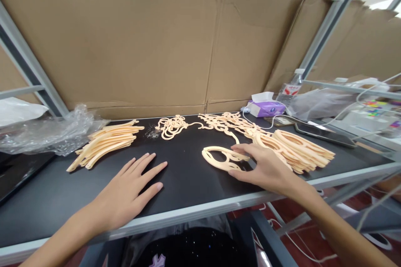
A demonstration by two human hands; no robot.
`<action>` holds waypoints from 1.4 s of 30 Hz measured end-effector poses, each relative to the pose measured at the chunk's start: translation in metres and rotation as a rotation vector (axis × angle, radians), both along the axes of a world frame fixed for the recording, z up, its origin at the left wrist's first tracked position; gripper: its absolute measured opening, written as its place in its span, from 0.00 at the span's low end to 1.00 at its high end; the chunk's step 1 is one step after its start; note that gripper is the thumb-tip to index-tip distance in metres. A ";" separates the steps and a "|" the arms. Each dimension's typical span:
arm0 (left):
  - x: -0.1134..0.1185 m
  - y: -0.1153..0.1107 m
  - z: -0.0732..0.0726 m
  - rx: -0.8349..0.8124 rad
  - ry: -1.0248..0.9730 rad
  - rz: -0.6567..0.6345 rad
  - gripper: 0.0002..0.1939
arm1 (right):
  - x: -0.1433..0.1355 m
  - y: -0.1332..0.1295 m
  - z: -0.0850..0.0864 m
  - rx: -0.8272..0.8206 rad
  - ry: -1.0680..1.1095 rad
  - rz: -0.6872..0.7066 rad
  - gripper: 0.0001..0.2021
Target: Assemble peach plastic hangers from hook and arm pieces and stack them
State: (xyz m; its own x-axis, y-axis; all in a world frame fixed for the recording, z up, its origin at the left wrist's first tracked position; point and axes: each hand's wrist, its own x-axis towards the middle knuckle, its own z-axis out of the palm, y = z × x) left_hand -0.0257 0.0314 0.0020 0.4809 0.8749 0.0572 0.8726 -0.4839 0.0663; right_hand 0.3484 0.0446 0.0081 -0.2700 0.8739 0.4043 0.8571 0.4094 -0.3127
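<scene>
My right hand (265, 167) pinches a cream-coloured flat oval piece with cut-out openings (219, 167) between thumb and fingers at its right end. The piece is at the black tabletop; I cannot tell whether it is slightly raised. My left hand (122, 194) rests on the tabletop with its fingers spread, holding nothing. Beyond it lies a bundle of curved cream strips (108, 142). Right of my right hand is a stack of similar oval pieces (303, 150), partly hidden by the hand.
At the back lie a small heap of looped cream scraps (172, 127) and a longer tangled heap (222, 122). A purple tissue pack (266, 109), a bottle (291, 88), a tablet-like device (324, 133) and a white cable are at right. Clear plastic wrap (53, 133) lies left. Cardboard (140, 46) walls the back.
</scene>
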 end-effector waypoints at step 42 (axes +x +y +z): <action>-0.001 0.001 0.000 0.050 -0.033 -0.031 0.27 | 0.060 -0.032 0.011 0.415 -0.364 -0.561 0.25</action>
State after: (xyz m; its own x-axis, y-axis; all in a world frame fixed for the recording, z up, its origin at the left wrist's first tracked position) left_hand -0.0267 0.0320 0.0021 0.5047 0.8554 0.1166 0.8550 -0.5140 0.0698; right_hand 0.4088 0.0125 0.0187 -0.0109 0.7155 0.6986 0.9895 -0.0931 0.1108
